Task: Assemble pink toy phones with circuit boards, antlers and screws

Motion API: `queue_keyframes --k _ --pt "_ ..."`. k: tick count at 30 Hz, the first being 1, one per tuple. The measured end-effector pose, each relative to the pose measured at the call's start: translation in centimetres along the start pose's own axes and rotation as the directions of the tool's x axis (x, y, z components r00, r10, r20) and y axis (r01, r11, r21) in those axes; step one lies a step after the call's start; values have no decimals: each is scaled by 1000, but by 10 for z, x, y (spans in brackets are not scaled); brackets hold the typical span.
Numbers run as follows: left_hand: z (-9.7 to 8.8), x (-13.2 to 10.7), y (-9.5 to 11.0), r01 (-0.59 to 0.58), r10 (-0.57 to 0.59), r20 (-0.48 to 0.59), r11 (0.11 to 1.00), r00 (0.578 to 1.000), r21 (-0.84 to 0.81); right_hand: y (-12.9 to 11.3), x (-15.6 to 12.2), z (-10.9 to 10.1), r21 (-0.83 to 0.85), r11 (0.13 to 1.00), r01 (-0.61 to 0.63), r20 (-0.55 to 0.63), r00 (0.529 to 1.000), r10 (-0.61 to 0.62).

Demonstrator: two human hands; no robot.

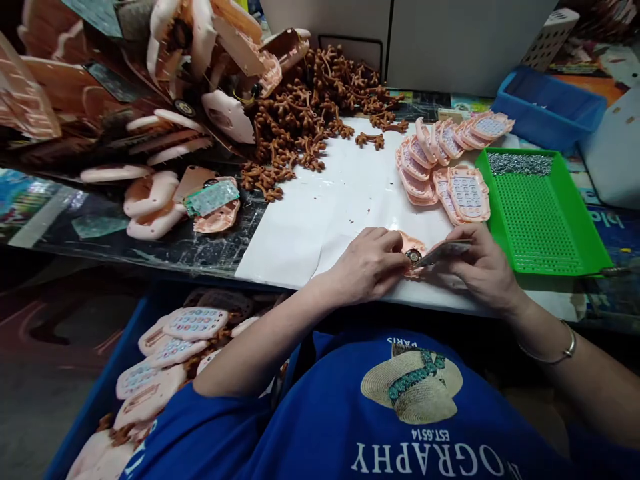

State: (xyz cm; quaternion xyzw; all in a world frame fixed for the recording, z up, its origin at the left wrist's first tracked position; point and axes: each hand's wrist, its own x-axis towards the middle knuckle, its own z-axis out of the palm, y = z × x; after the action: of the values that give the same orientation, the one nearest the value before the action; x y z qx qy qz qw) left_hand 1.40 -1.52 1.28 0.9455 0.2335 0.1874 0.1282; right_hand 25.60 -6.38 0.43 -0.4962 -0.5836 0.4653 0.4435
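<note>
Near the front edge of the white sheet, my left hand [367, 263] is closed on the rim of a pink plastic shell [411, 241]. A small round speaker [413, 256] sits at that shell, partly hidden by my fingers. My right hand [483, 267] pinches a thin flat circuit board [443, 251], tilted up on edge beside the speaker. Whether the board touches the shell I cannot tell. Just beyond my right hand lie pink shells with white keypads [467, 193], and more of these stand in an overlapping row behind them.
A green basket [543, 220] with small metal screws [520, 164] is at the right, a blue bin [550, 107] behind it. Brown bone-shaped parts [320, 100] are heaped at the back. Pink casings [155, 200] pile up at left. A lower blue crate [107, 393] holds finished-looking toy phones [195, 323].
</note>
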Motion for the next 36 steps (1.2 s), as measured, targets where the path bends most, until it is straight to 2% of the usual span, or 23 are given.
queue_keyframes --k 4,10,15,30,36 --pt "5 1 -5 -3 -2 -66 997 998 -73 -4 12 7 122 988 -96 34 995 93" --pt "7 2 -8 -19 2 -95 984 995 -180 -9 18 13 153 982 -109 78 992 97" --pt "8 2 -9 -20 -1 -102 979 995 -205 -6 19 11 134 986 -102 154 985 80" --pt "8 4 -10 -31 13 -93 980 996 -195 -15 30 5 -22 995 -101 268 958 103" --pt "6 4 -11 -56 36 -96 975 995 -215 -10 29 6 -36 997 -68 223 972 74"
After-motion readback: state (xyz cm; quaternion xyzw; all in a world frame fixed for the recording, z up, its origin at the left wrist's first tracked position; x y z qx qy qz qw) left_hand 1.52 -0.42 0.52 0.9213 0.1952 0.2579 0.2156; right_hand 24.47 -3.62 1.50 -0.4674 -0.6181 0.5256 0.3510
